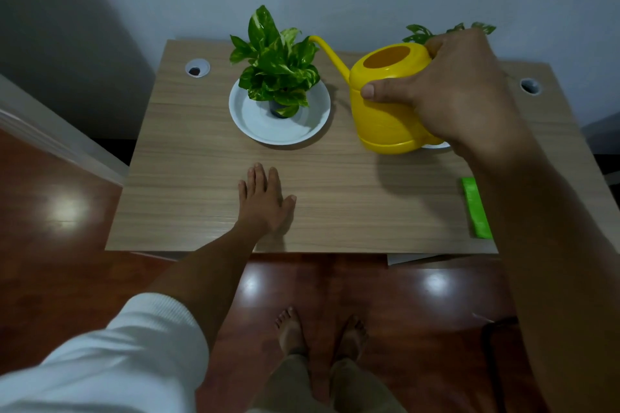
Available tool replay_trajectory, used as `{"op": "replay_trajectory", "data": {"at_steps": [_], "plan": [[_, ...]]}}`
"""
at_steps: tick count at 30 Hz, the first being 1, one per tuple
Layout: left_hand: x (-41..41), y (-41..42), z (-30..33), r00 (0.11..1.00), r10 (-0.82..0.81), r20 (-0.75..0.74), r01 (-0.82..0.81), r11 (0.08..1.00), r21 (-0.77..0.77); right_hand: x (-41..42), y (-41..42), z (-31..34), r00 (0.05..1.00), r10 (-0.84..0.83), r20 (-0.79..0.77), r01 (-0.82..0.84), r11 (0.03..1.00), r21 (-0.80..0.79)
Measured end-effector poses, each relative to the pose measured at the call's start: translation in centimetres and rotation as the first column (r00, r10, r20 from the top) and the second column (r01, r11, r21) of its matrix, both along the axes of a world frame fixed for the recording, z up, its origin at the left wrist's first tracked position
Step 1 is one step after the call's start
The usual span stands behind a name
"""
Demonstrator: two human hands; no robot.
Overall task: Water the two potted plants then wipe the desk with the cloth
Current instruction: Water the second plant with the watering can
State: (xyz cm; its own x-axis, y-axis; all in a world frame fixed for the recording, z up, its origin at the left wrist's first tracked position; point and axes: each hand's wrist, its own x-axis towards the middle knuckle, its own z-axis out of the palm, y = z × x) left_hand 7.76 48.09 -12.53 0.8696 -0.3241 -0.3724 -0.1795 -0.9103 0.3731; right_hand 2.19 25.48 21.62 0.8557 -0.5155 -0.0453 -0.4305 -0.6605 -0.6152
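The wooden bench [208, 157] holds everything. Your right hand [449, 90] has its grip wrapped around the yellow watering can [385, 117], spout by the leafy plant [275, 60] in its white dish [255, 124]. Your left hand [265, 201] lies flat, fingers straight. The green cloth [476, 208] sits at the right edge.

The bench [201, 157] has a pale wood-grain top with a matt, smooth finish, and the floor [60, 211] at 6 o'clock of it is dark red-brown wood, glossy enough to mirror lights. The watering can [385, 117] looks like smooth yellow plastic with a faint sheen, while the saucer [302, 131] at 12 o'clock is smooth, white and slightly glossy. The cloth [476, 208] at 3 o'clock is bright green and matt.
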Motion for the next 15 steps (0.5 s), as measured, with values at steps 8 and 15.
{"op": "replay_trajectory", "data": {"at_steps": [8, 15], "plan": [[-0.3, -0.3, -0.2, 1.0, 0.001, 0.0, -0.001, 1.0, 0.005, -0.2, 0.0, 0.0, 1.0, 0.006, -0.016, -0.006, 1.0, -0.005], [-0.2, 0.0, -0.4, 1.0, -0.017, -0.006, 0.017, 1.0, 0.005, -2.0, 0.8, 0.6, 0.999, 0.024, -0.044, -0.023, 1.0, 0.011]]}}
